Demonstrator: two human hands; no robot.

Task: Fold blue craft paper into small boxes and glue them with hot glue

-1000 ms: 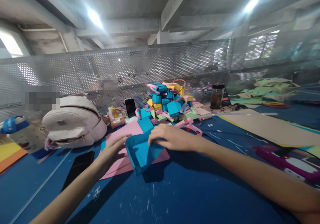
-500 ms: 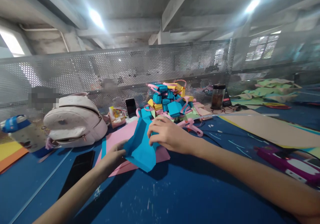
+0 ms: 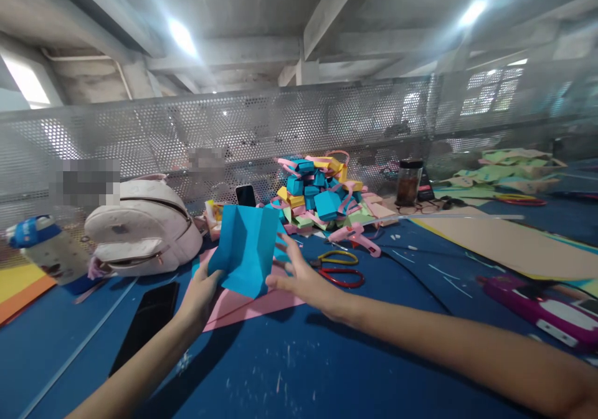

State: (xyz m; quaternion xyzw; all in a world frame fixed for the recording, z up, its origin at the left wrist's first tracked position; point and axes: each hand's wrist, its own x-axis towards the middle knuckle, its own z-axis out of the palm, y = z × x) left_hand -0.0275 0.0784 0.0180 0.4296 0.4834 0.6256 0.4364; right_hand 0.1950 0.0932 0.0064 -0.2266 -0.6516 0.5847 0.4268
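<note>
A creased sheet of blue paper [image 3: 247,251] stands folded up along its lines above the table. My left hand [image 3: 203,291] pinches its lower left edge between thumb and fingers. At the paper's right side is my right hand [image 3: 306,279], fingers spread apart and the thumb close to the lower corner; I cannot tell whether it touches the sheet. Pink paper [image 3: 252,312] lies flat beneath both hands. Just beyond the right hand are scissors [image 3: 339,269] with one yellow and one red handle, and a pink glue gun [image 3: 355,237].
Behind sits a pile of folded blue, yellow and pink paper pieces [image 3: 322,188]. A white backpack [image 3: 144,229], a bottle [image 3: 53,251] and a black phone [image 3: 147,319] are at left. A purple device [image 3: 532,310] and tan paper sheets [image 3: 495,238] lie right.
The blue paper has been turned more upright and shifted left and up. My right hand has moved lower and its fingers have spread, uncovering the scissors.
</note>
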